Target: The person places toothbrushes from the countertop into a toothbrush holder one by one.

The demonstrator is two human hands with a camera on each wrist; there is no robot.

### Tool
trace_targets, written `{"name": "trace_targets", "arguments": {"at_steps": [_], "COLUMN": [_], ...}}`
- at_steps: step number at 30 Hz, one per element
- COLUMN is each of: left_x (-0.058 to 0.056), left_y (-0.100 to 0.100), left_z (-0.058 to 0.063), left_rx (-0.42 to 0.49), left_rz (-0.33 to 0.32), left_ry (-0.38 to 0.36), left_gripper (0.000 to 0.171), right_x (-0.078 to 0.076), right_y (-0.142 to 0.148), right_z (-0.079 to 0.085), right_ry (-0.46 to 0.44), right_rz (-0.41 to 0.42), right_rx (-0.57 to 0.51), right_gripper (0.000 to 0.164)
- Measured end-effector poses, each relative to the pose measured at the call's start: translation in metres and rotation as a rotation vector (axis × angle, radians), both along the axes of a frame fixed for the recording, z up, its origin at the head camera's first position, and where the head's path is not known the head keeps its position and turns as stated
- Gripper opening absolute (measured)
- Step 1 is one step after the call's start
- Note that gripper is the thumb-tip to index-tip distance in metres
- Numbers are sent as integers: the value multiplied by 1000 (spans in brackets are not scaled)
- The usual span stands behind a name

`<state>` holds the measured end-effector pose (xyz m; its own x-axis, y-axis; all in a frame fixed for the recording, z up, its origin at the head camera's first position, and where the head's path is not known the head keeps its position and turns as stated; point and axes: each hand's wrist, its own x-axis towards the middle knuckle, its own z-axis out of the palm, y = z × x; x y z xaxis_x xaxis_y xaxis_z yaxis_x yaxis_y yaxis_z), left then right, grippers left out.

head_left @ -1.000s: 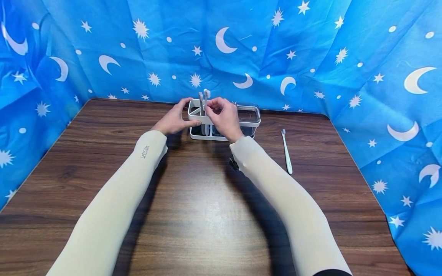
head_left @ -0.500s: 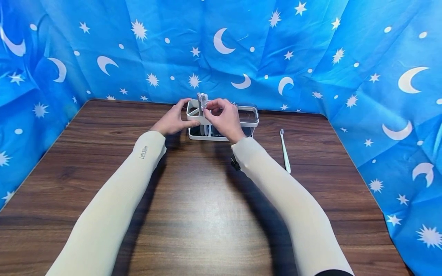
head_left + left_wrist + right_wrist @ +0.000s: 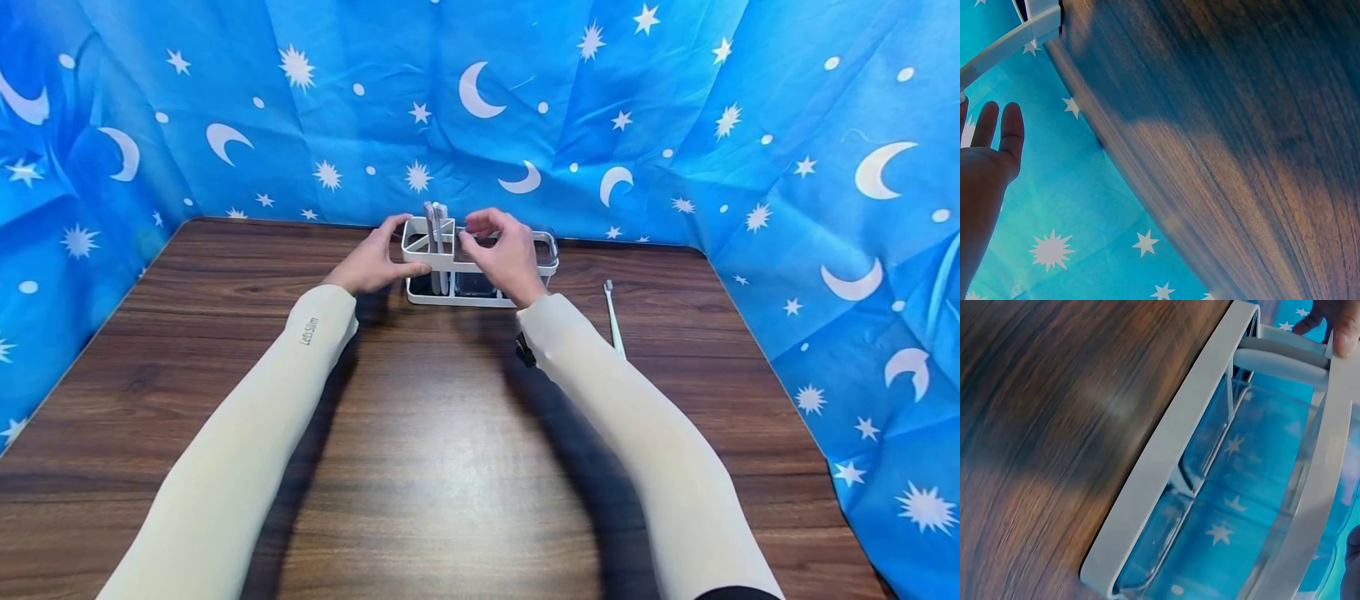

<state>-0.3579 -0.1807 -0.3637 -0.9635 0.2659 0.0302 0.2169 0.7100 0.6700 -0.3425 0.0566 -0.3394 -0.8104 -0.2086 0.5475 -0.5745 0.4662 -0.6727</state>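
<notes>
Right hand (image 3: 510,257) has slid off toward 3 o'clock compared with half a second ago, leaving the pale toothbrush (image 3: 440,223) it was next to. That brush now stands in the rack (image 3: 472,267) with nobody touching it, so I'd call it placed, right beside the grey toothbrush (image 3: 431,218). Both are in the section at the rack's 9 o'clock end, leaning slightly.

Hand check: the right one looks released, thumb and fingers loosely curved with a visible gap between them, hanging over the middle of the rack. Left hand (image 3: 369,260) has hold of the 9 o'clock end, thumb on the front rim and fingers round the back.

Rack sits at 12 o'clock from the person. A third one, the green toothbrush (image 3: 612,317), lies flat at about 1 o'clock, its lower tip hidden by the right sleeve (image 3: 637,442).

Materials-wise: rack's a smooth white frame with rounded corners, plus glossy see-through plastic sections. Up close in the right wrist view the two handles inside look thick and gently bowed. Tabletop (image 3: 420,467) is dark, streaky woodgrain with a bit of sheen, and the backdrop (image 3: 300,142) is creased blue fabric with white moons and stars.
</notes>
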Motion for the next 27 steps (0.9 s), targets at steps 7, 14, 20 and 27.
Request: {"name": "trace_targets", "arguments": {"at_steps": [7, 14, 20, 27], "left_x": [0, 0, 0, 0], "left_y": [0, -1, 0, 0], "left_z": [1, 0, -1, -2], "left_rx": [-10, -13, -12, -10], "left_rz": [-8, -8, -5, -4], "left_ry": [3, 0, 6, 13], "left_gripper": [98, 100, 99, 98], "right_x": [-2, -5, -8, -6], "right_y": [14, 30, 46, 59], "right_z": [0, -1, -2, -3], "right_ry": [7, 9, -16, -70], "right_rz": [-47, -64, -96, -122], "right_rx": [40, 45, 35, 32], "right_gripper": [21, 21, 22, 21]}}
